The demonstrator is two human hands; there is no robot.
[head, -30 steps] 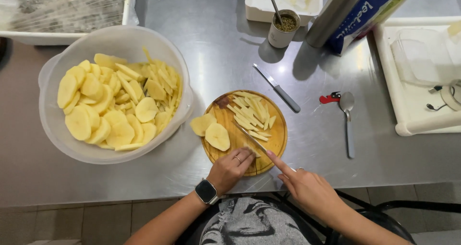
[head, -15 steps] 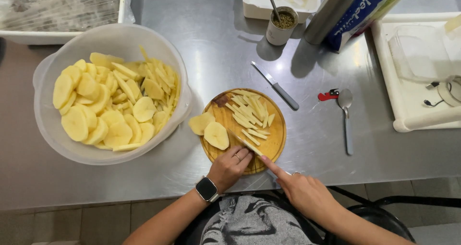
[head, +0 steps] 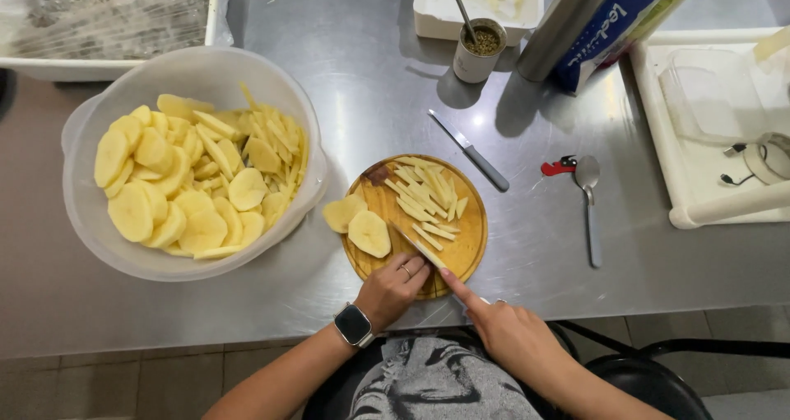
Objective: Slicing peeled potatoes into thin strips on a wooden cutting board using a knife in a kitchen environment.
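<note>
Head view, steel counter [head: 576,321] seen from above.

A round wooden cutting board [head: 471,247] is set near the counter's front edge. On its far half a loose pile of pale potato sticks [head: 426,199] is spread. 2 potato slices [head: 360,223] are laid at the board's left side, one overhanging the rim.

The left hand [head: 396,287] is placed at the board's near edge, fingers curled down, a ring on one finger and a smartwatch [head: 354,324] on the wrist. Whether a piece of potato is pinned under the fingers cannot be told.

The right hand [head: 512,333] is closed around the handle of a knife [head: 418,247], index finger stretched along the spine. The blade is angled up and left across the board, tip close to the nearer slice, the left hand's fingertips just beside it.

A large translucent plastic bowl [head: 90,231] is seen left of the board, filled with round potato slices and some sticks.

A second knife [head: 471,152], grey-handled, lies beyond the board, apart from it. A spoon [head: 589,206] is laid to the right, a small red item [head: 559,167] just beside its bowl. Further back a small tin [head: 477,51] with a utensil standing in it, a steel cylinder [head: 566,25] and a white tray [head: 699,198] on the right are noted.
</note>
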